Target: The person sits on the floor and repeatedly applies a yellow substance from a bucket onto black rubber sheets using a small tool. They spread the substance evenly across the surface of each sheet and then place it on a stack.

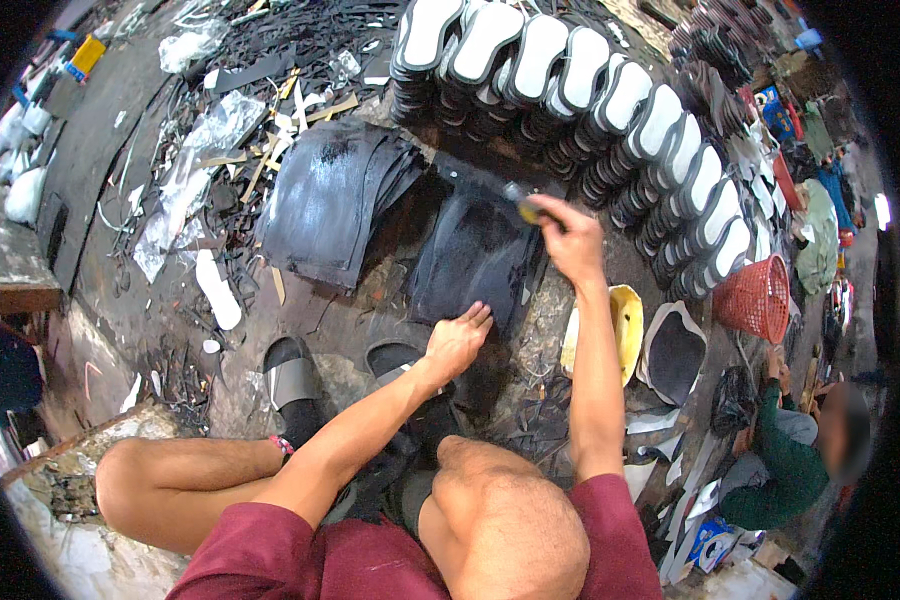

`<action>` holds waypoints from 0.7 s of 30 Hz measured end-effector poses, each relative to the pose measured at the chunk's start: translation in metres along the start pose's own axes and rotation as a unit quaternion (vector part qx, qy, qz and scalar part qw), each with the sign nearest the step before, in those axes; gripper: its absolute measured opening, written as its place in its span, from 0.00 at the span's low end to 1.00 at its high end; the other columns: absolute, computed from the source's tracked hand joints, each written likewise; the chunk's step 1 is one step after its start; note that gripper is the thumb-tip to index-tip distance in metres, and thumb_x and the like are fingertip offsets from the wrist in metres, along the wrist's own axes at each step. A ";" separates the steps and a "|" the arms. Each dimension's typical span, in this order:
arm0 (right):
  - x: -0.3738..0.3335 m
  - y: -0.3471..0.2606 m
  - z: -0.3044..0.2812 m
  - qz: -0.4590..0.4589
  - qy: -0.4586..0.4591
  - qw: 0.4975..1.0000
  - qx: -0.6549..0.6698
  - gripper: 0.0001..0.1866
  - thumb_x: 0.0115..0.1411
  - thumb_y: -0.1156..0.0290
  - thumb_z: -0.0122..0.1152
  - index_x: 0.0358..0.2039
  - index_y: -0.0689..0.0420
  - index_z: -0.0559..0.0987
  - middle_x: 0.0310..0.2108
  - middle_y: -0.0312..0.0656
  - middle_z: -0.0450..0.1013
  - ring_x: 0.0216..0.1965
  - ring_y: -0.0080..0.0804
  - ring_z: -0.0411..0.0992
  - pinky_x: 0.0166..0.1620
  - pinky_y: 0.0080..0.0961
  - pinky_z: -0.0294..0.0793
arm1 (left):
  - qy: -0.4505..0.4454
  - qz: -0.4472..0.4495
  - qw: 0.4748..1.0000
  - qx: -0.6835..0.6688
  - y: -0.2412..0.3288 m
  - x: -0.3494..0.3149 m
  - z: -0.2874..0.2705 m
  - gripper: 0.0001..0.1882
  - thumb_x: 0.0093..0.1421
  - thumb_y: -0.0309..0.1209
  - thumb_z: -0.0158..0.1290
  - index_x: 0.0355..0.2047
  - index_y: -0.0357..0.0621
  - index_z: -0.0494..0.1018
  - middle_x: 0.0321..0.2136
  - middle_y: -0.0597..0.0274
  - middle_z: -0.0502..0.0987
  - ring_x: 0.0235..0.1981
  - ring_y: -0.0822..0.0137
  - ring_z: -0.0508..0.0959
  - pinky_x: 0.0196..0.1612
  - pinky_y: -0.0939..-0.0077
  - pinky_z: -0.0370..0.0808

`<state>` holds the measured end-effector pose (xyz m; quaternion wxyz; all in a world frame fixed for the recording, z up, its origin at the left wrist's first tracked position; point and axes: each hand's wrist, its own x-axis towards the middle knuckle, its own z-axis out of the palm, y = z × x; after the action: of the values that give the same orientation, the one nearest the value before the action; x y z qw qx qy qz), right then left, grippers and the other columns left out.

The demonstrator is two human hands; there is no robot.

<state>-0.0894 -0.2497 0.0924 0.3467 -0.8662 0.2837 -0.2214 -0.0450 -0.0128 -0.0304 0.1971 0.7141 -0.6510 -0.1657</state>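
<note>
The black sheet lies in front of the person, between a pile of sheets on its left and stacked soles, white-topped, which curve along its far and right sides and bar the way there. The left grip rests near the sheet's close edge, fingers extended and clasping nothing; the right grip is curled around a small tool, its tip too blurred to tell, near the far right corner. A yellow tub stands partly behind the right forearm, a red basket and a co-worker farther right. Scraps and clear plastic litter the floor at left, and a sandal sits just beside the sheet's near left corner
</note>
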 end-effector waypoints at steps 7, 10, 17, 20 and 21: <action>0.066 0.080 0.071 -0.003 -0.169 0.962 -0.217 0.19 0.51 0.76 0.55 0.36 0.39 0.88 0.43 0.34 0.83 0.47 0.35 0.80 0.50 0.33 0.80 | 0.026 0.004 0.999 -0.033 -0.011 -0.014 -0.001 0.24 0.55 0.25 0.53 0.54 0.43 0.76 0.60 0.58 0.74 0.63 0.63 0.73 0.50 0.66 0.81; 0.059 0.065 0.083 -0.257 -0.247 0.922 -0.151 0.20 0.47 0.77 0.56 0.35 0.39 0.88 0.40 0.38 0.83 0.45 0.41 0.80 0.49 0.37 0.80 | 0.001 -0.009 0.999 -0.036 -0.019 -0.008 -0.007 0.24 0.55 0.24 0.54 0.54 0.44 0.76 0.61 0.60 0.74 0.62 0.64 0.73 0.51 0.66 0.81; -0.033 0.056 0.033 0.092 -0.216 0.948 -0.215 0.19 0.57 0.65 0.62 0.49 0.33 0.84 0.42 0.41 0.82 0.44 0.48 0.80 0.49 0.45 0.80 | -0.015 0.032 0.998 -0.061 -0.030 -0.011 -0.018 0.25 0.54 0.22 0.52 0.54 0.47 0.76 0.62 0.64 0.74 0.64 0.66 0.72 0.51 0.68 0.81; -0.049 0.041 0.035 0.071 -0.265 0.936 -0.221 0.20 0.57 0.66 0.60 0.52 0.39 0.83 0.42 0.50 0.81 0.43 0.53 0.80 0.48 0.47 0.79 | -0.018 0.043 0.998 -0.030 -0.033 -0.008 -0.017 0.27 0.53 0.21 0.52 0.55 0.47 0.76 0.61 0.64 0.74 0.64 0.66 0.72 0.53 0.68 0.80; -0.045 0.038 0.038 0.091 -0.215 0.946 -0.225 0.20 0.58 0.66 0.60 0.52 0.40 0.82 0.41 0.50 0.81 0.43 0.53 0.80 0.47 0.48 0.79 | -0.007 0.047 0.999 -0.025 -0.037 -0.005 -0.016 0.28 0.52 0.21 0.53 0.56 0.47 0.75 0.61 0.63 0.74 0.64 0.66 0.72 0.53 0.68 0.80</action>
<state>-0.1138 -0.2259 0.0312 0.2141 -0.9192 0.3225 0.0721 -0.0051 -0.0044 -0.0350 0.2176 0.6762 -0.6811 -0.1774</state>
